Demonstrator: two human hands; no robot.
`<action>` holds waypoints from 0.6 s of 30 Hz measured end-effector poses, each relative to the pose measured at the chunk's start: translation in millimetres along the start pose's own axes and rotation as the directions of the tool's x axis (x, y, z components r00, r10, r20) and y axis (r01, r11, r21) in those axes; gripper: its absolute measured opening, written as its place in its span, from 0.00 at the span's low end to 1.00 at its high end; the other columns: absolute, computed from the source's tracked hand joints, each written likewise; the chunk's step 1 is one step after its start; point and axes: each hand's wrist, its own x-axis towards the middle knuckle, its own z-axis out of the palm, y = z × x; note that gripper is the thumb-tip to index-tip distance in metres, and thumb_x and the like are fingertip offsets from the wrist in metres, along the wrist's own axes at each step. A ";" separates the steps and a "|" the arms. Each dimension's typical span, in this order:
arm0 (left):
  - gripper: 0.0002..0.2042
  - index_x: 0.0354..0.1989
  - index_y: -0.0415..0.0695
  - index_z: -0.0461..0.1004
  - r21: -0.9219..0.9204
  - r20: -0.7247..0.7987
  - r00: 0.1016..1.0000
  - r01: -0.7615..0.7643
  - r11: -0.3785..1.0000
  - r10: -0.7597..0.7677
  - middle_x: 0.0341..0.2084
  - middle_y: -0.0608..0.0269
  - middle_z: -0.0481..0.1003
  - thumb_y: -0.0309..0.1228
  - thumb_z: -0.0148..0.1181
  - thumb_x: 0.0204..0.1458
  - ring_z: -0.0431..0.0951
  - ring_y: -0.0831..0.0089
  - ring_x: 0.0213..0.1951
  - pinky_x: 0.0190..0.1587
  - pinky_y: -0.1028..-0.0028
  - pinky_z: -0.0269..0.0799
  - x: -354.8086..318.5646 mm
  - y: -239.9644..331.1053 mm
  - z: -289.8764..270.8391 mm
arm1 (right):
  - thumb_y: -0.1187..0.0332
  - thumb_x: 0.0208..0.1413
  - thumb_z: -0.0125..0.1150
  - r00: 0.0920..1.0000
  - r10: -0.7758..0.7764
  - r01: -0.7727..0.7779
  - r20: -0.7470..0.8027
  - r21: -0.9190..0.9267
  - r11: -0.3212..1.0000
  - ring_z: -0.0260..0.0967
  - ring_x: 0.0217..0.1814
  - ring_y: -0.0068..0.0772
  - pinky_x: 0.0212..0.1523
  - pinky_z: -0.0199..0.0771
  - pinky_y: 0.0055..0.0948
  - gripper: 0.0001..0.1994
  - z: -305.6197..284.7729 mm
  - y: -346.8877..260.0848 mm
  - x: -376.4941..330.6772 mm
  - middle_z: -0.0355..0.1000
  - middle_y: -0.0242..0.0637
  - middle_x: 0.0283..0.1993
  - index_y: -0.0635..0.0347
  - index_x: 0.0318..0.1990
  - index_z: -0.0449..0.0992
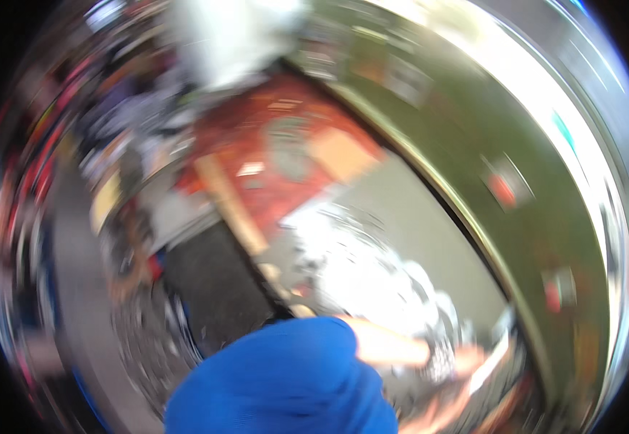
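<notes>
While blur smears shapes, left hand (468,359) apparently touches a narrow pale strip (491,364) at the lower-right end of the smooth grey surface (419,206); right hand (449,406) streaks below. Can't tell either's finger pose. Blue fabric sleeve (278,383) blocks near side.

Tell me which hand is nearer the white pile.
Left. The left hand is just past the white pile at its lower-right end; the right hand, blurred, is lower in view and farther off.
</notes>
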 end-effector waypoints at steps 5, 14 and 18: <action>0.09 0.38 0.41 0.71 -0.264 0.192 0.903 0.426 0.866 -0.385 0.25 0.59 0.76 0.34 0.54 0.55 0.79 0.67 0.28 0.28 0.68 0.76 -10.8 14.0 -0.6 | 0.67 0.61 0.52 0.953 0.298 -0.234 0.050 0.745 0.625 0.71 0.49 0.40 0.52 0.73 0.47 0.15 -58.1 15.2 7.1 0.72 0.43 0.48 0.63 0.53 0.66; 0.09 0.40 0.39 0.71 0.248 0.186 0.981 0.004 0.969 -0.051 0.31 0.57 0.74 0.25 0.59 0.50 0.77 0.69 0.32 0.36 0.73 0.74 -32.2 17.7 -37.9 | 0.80 0.53 0.60 0.885 -0.124 0.282 -0.448 0.307 0.909 0.70 0.42 0.25 0.44 0.72 0.22 0.23 -94.1 1.5 -16.1 0.72 0.42 0.45 0.75 0.57 0.64; 0.07 0.36 0.40 0.73 0.202 0.144 0.980 -0.163 0.966 0.135 0.28 0.58 0.74 0.23 0.60 0.48 0.76 0.67 0.28 0.32 0.72 0.73 -30.8 40.3 -30.7 | 0.71 0.54 0.63 0.927 -0.128 0.322 -0.353 0.572 0.755 0.70 0.51 0.41 0.57 0.70 0.37 0.28 -107.6 3.4 -31.3 0.68 0.52 0.51 0.80 0.57 0.60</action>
